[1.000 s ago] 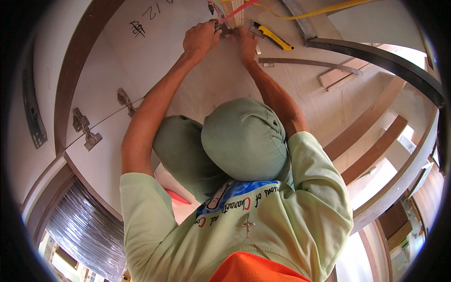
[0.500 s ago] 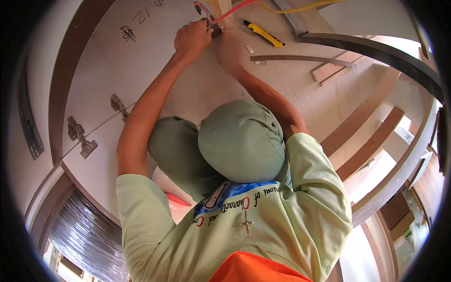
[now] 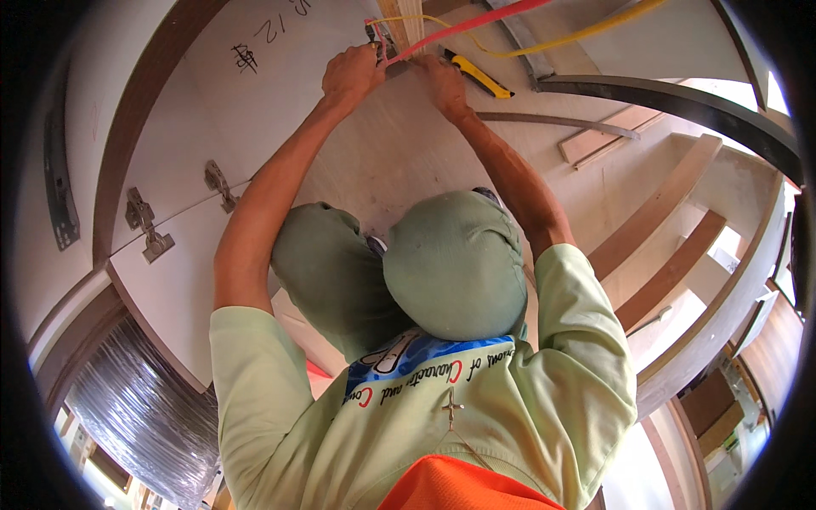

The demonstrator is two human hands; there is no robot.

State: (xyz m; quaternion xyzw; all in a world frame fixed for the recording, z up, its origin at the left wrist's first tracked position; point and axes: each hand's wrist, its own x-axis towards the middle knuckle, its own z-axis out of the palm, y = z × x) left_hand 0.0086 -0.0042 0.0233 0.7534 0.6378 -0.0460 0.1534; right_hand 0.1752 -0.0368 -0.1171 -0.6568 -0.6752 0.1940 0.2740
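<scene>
My left hand is closed around a small dark tool with red parts, mostly hidden by the fingers. Just right of it, upright pale wooden strips rise toward the top edge. At the foot of these strips is my right hand, its fingers curled inward; what they grip cannot be made out. Between the two hands a dark flat piece partly shows. A red hose and a thinner yellow hose cross beside the strips. Right of my right hand lies a yellow-and-black utility knife.
Metal hinges are fixed to the white panel on the left. A curved dark edge arches across the upper right, above wooden slats. Shiny plastic-wrapped material stands at the lower left. My bent knees are below my hands.
My right hand, blurred earlier, has moved up and slightly right to the foot of the wooden strips. The red hose has shifted lower across them. My left hand keeps its grip.
</scene>
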